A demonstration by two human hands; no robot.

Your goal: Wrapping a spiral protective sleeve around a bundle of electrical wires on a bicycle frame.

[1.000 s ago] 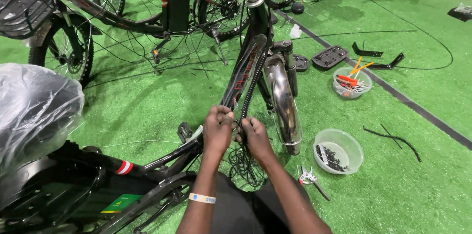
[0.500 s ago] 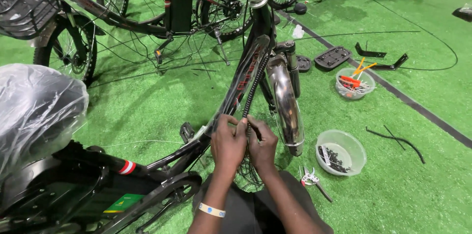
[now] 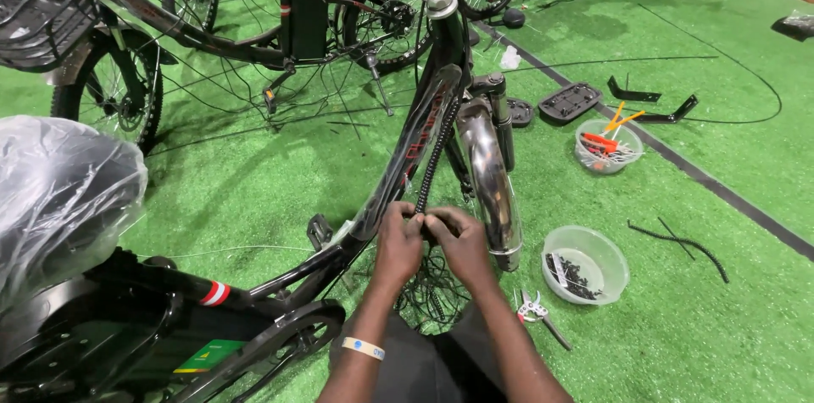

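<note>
A black bicycle frame (image 3: 405, 157) runs from lower left up to the steering tube. A black spiral cable wrap (image 3: 435, 149) runs down along the frame tube. My left hand (image 3: 398, 244) and my right hand (image 3: 462, 244) meet at the wrap's lower end, fingers pinched on the wrap and the bundle of thin black cables (image 3: 428, 289) below it. A chrome front mudguard (image 3: 490, 174) stands just right of my hands. A white band is on my left wrist.
A plastic-wrapped saddle (image 3: 59, 191) is at left. On the green turf lie a clear bowl of small black parts (image 3: 585, 265), cutters (image 3: 536, 311), a second bowl with orange-handled tools (image 3: 606, 147), black pedals (image 3: 570, 101), brackets and loose spiral wrap (image 3: 678, 242). Other bicycles stand behind.
My two hands have shifted slightly up and to the right along the frame, staying pinched together on the spiral wrap. The view has tilted a little.
</note>
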